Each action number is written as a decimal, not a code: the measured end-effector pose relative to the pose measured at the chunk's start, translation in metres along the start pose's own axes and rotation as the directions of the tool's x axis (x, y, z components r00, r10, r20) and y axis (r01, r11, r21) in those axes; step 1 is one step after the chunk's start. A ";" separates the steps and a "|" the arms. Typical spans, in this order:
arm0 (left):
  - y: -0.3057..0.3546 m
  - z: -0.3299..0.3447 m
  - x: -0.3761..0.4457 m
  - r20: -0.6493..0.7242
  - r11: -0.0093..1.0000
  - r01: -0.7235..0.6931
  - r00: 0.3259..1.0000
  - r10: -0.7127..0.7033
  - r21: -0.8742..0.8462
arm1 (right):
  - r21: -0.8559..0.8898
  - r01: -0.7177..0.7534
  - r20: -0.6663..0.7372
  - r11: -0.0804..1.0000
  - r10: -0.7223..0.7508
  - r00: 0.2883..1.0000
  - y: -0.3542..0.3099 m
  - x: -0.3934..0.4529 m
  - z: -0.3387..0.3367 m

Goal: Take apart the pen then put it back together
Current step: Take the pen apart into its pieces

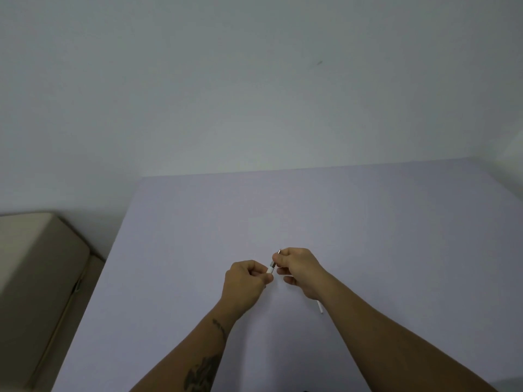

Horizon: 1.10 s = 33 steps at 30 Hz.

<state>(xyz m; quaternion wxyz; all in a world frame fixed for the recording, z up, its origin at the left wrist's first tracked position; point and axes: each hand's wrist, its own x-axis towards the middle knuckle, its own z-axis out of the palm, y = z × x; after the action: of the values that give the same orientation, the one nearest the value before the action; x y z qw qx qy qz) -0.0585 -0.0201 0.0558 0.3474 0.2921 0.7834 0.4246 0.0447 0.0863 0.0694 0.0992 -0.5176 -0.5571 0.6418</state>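
Left hand [246, 278], right hand [300, 268] fingers pinching pen [271, 269] mid-table [368, 222]; edges far.

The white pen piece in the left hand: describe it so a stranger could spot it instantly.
Find the lavender table, then the two hands above its middle. The left hand pinches a short white pen piece by its fingertips; unlike the right hand's parts, it is stubby and all white.

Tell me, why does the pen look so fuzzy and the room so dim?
In the head view, light is dim and flat, with no glare or sharp shadows on the table; the pen is tiny and soft between the left hand and right hand; the wide lens bends the table's edges.
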 end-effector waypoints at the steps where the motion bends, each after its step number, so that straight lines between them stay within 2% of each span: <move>1: 0.000 -0.001 -0.001 0.002 1.000 -0.001 1.000 0.001 -0.004 | 0.007 0.009 -0.004 1.000 -0.009 1.000 0.000 -0.002 0.001; 11: -0.002 -0.012 -0.005 -0.005 1.000 -0.027 1.000 0.026 -0.017 | 0.059 -0.009 0.070 0.998 0.005 0.998 -0.004 -0.016 0.008; 19: -0.009 -0.012 -0.009 0.001 1.000 -0.026 1.000 0.026 -0.001 | 0.009 -0.004 0.031 1.000 0.004 1.000 -0.002 -0.020 0.013; 27: -0.012 -0.012 -0.008 -0.011 0.999 -0.018 1.000 0.018 -0.028 | 0.099 -0.020 0.035 0.995 0.017 0.999 -0.001 -0.022 0.014; 33: -0.013 -0.007 -0.009 -0.009 0.999 -0.011 1.000 0.010 -0.042 | 0.049 -0.009 -0.001 0.999 0.009 1.000 -0.002 -0.021 0.014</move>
<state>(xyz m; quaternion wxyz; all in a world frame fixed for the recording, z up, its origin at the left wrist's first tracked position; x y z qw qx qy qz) -0.0609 -0.0356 0.0499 0.3477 0.2869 0.7744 0.4440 0.0422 0.0639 0.0804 0.1094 -0.5177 -0.5389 0.6554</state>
